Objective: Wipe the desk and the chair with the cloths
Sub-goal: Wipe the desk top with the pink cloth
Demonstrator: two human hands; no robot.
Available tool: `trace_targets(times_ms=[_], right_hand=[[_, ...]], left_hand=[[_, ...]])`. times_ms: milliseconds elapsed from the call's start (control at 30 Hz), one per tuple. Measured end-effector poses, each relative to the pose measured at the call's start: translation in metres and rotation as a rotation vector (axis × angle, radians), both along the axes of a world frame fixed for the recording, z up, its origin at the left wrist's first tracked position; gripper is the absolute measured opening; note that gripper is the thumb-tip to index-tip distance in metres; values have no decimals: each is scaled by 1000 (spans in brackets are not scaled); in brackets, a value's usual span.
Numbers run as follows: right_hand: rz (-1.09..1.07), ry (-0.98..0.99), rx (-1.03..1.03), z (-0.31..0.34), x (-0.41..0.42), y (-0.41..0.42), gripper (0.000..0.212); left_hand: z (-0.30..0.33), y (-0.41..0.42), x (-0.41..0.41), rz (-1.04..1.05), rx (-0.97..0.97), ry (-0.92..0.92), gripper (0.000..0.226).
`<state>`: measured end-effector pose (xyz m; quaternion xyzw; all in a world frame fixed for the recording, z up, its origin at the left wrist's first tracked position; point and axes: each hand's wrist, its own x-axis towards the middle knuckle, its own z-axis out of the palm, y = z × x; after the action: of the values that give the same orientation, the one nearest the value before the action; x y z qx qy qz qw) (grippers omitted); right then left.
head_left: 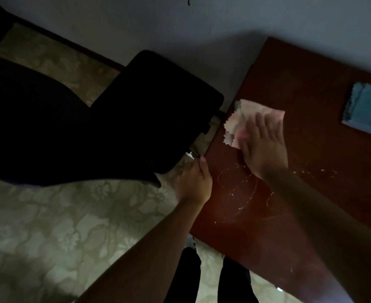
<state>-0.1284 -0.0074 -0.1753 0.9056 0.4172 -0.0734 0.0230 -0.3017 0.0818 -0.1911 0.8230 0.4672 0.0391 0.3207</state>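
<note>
On the desk [311, 88] near its left edge, the right hand [265, 147] presses the pink cloth [245, 119] flat with straight fingers, the left hand [193, 182] grips the edge, white smears remain, and the blue cloth [368, 110] and chair [136, 119] look untouched.

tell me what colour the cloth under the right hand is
Pale pink, with a zigzag-cut edge. The cloth shows in the head view, pressed to the desk by the right hand.
</note>
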Motion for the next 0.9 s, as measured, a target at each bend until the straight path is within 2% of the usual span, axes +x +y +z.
trace_targets(times_ms=[100,233,333,467,567,633,767,833,900], right_hand=[[-16,22,46,7,-21,0,62],[94,124,114,0,-5,13,70],[9,147,193,-9,-18,16,61],[-45,212,284,-5,-84,-21,52],[15,188,171,-4,-81,-37,54],[4,135,135,-3,-51,-21,56],[61,102,60,-10,-22,17,61],[53,57,58,-14,-47,14,59],[136,77,35,-15,-100,-9,59]], left_hand=[[1,-1,1,3,-47,-23,43],[-3,0,0,9,-17,-30,43],[-4,0,-1,4,4,-28,41],[-4,0,-6,67,-66,-95,38],[-1,0,-7,113,-116,-162,35],[-2,0,-8,112,-133,-185,31],[-8,1,-7,163,-130,-241,37],[-9,0,-7,200,-124,-268,39],[-7,0,-9,220,-135,-265,37]])
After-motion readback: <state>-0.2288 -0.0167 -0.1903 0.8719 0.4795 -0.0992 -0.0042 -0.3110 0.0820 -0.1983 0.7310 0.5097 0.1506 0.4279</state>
